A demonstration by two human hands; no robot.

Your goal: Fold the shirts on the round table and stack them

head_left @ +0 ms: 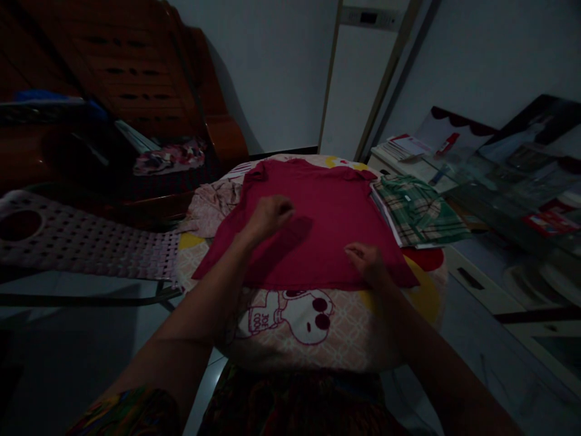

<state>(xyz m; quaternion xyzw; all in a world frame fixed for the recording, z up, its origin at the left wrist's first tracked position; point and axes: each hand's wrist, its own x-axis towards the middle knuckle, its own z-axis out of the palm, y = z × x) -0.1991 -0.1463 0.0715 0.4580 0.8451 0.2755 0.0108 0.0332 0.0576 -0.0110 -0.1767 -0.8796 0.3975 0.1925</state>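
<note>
A magenta T-shirt lies spread flat on a round table, its sleeves at the far side and its hem toward me. My left hand hovers above the left-middle of the shirt, casting a shadow on it, with fingers curled in and nothing visible in them. Over the lower right part of the shirt is my right hand, its fingers drawn together; no cloth is bunched in them. Both hands are dim, and their fingertips are partly hidden.
A patterned tablecloth with a cartoon dog covers the table. Crumpled pale pink cloth lies at the left, green plaid cloth at the right. A woven chair stands left, a wooden bench behind, a glass-topped cabinet right.
</note>
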